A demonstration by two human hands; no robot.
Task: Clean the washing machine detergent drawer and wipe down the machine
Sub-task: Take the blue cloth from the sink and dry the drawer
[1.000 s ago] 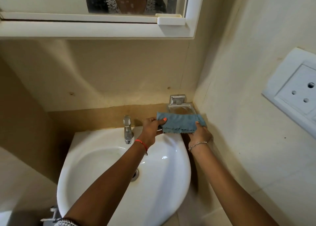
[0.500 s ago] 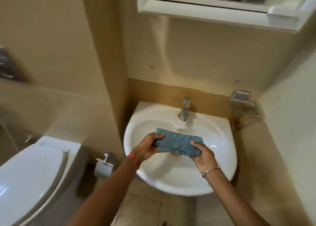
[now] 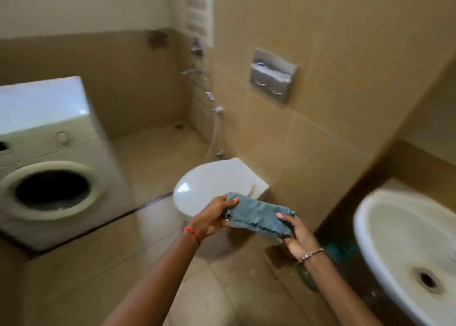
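A folded blue cloth [image 3: 259,216] is stretched between both hands at chest height, over the floor in front of the toilet. My left hand [image 3: 212,218] pinches its left end, thumb on top. My right hand [image 3: 297,237] grips its right end from below. The white front-loading washing machine [image 3: 56,153] stands at the far left, with its round dark door [image 3: 51,190] and a dial [image 3: 61,137] on the control panel. Where the detergent drawer sits, a dark gap [image 3: 3,146] shows at the frame's left edge.
A white toilet with closed lid [image 3: 209,185] stands just behind the cloth, a flush plate [image 3: 272,75] on the wall above it. The white sink [image 3: 404,246] is at the right. A hand spray hose [image 3: 214,128] hangs in the corner. Tan tiled floor [image 3: 98,264] lies between me and the machine.
The view has swung left from the sink to the toilet and washing machine. Both hands carried the cloth away from the sink and still hold it the same way.
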